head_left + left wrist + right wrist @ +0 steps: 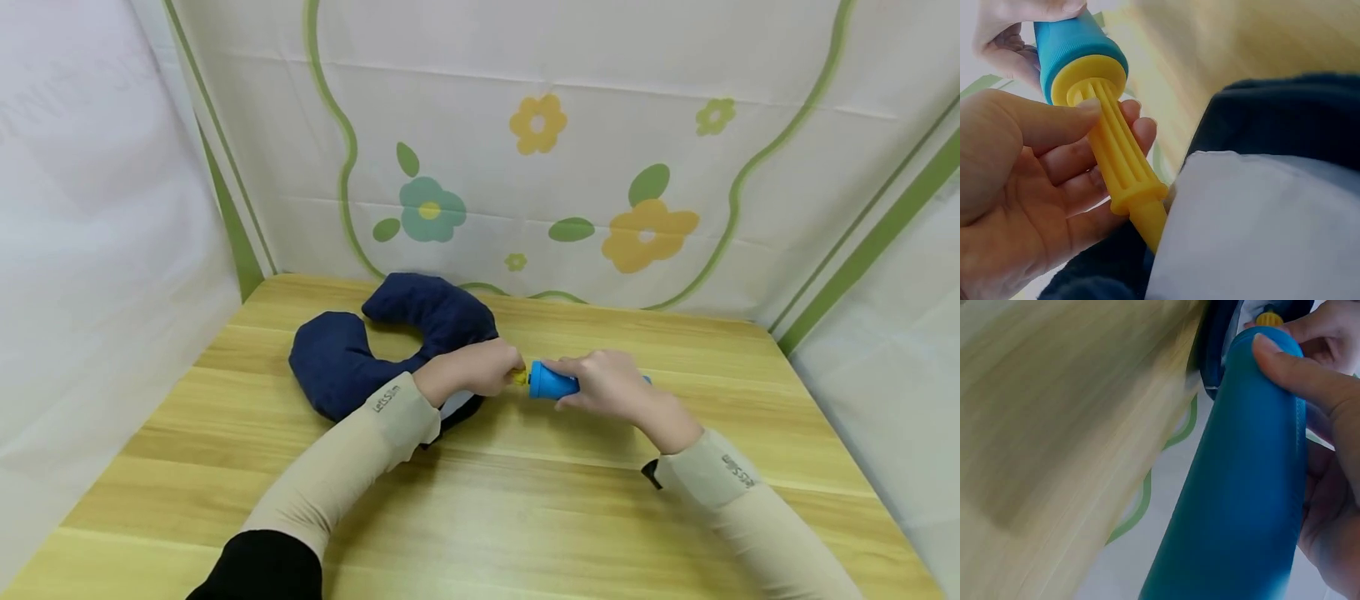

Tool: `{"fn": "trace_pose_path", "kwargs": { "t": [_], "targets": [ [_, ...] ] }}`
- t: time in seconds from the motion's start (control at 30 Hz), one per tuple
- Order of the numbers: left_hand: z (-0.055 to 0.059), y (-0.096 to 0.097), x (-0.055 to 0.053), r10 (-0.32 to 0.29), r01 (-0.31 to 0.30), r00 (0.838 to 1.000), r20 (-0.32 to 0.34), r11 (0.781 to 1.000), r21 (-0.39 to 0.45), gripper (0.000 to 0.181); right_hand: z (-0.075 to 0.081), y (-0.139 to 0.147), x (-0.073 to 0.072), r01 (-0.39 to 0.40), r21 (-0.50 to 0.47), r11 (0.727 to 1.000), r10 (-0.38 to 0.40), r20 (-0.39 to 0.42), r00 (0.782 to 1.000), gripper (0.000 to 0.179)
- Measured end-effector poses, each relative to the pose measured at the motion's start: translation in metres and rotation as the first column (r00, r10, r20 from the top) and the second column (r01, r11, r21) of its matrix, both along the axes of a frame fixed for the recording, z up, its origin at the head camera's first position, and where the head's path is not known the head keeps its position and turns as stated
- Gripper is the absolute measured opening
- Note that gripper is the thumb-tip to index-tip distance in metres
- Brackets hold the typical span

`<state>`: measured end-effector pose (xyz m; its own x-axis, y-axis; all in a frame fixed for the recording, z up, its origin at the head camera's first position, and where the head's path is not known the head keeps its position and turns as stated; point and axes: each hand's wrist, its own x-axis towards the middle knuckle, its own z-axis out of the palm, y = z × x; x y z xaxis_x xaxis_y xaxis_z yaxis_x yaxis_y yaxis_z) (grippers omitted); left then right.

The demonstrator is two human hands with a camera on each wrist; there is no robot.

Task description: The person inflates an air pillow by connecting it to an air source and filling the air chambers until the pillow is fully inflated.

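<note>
A blue hand pump (551, 382) with a ribbed yellow nozzle (1124, 153) is held over the table, right of a navy U-shaped neck pillow (450, 312). My right hand (609, 383) grips the blue body, its thumb near the nozzle end in the right wrist view. With thumb and fingers, my left hand (480, 367) pinches the yellow nozzle just below the blue barrel. The nozzle's narrow tip goes out of sight behind a white label or flap (1241, 231) by the pillow. Whether the tip touches the pillow, I cannot tell.
The pillow lies on a wood-grain table (555, 517), left of centre. A white cloth backdrop (480, 150) with printed flowers rises at the table's far edge. White cloth also hangs along the left and right sides.
</note>
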<state>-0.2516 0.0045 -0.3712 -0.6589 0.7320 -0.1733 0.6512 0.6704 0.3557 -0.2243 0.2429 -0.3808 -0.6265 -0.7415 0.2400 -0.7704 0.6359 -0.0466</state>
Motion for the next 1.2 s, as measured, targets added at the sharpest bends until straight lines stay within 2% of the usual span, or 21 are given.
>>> {"fn": "trace_pose_path", "kwargs": {
  "t": [0.13,0.27,0.43,0.67,0.97,1.2],
  "targets": [
    [0.002,0.0,0.0,0.015,-0.015,1.0,0.011,1.0,-0.022,0.02,-0.001,-0.006,-0.001,-0.011,-0.003,1.0,0.011,0.009,1.0,0.063],
    [0.002,0.0,-0.001,0.025,-0.023,0.998,0.053,0.999,-0.029,0.019,-0.001,-0.001,0.0,-0.008,0.007,1.0,0.008,0.05,0.999,0.063],
    [0.004,-0.002,-0.003,0.018,-0.017,0.999,0.051,1.0,-0.014,0.021,0.003,0.012,0.0,0.042,-0.013,0.999,-0.041,0.108,0.993,0.062],
    [0.007,-0.009,-0.005,0.011,-0.012,0.998,0.06,1.0,0.022,0.022,0.016,0.041,0.003,0.138,-0.011,0.99,-0.134,0.166,0.977,0.059],
    [0.002,-0.015,-0.005,0.019,-0.021,0.998,0.053,0.999,0.033,0.02,0.026,0.086,0.012,0.175,-0.036,0.984,-0.165,0.185,0.969,0.061],
    [0.0,-0.018,-0.005,-0.012,0.01,0.999,0.036,0.998,0.055,0.019,0.036,0.113,0.018,0.223,-0.04,0.974,-0.212,0.188,0.959,0.061]
  ]
}}
